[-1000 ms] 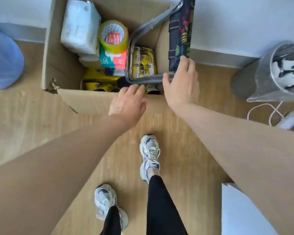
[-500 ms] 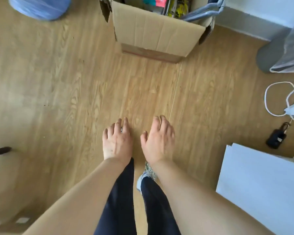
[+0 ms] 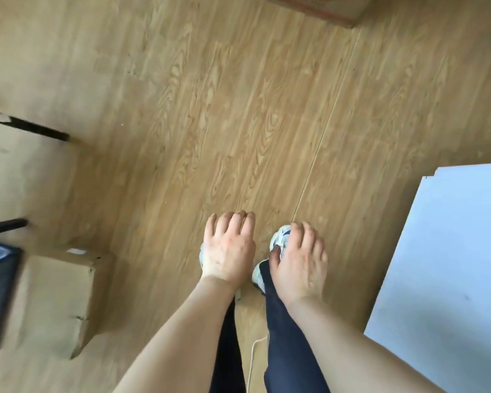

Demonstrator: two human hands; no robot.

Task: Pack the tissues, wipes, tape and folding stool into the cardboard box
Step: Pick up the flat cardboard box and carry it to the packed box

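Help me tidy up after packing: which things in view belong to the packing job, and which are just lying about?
Job:
cardboard box, only its bottom corner in view
left hand, empty
right hand, empty

Lying about:
smaller carton
white board
white cable
black legs

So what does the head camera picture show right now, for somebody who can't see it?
Two empty hands, left hand and right hand, hang open over a wooden floor, above white sneakers. Only a corner of the cardboard box shows at the top edge. A smaller box sits at the left, and a white board lies at the right.
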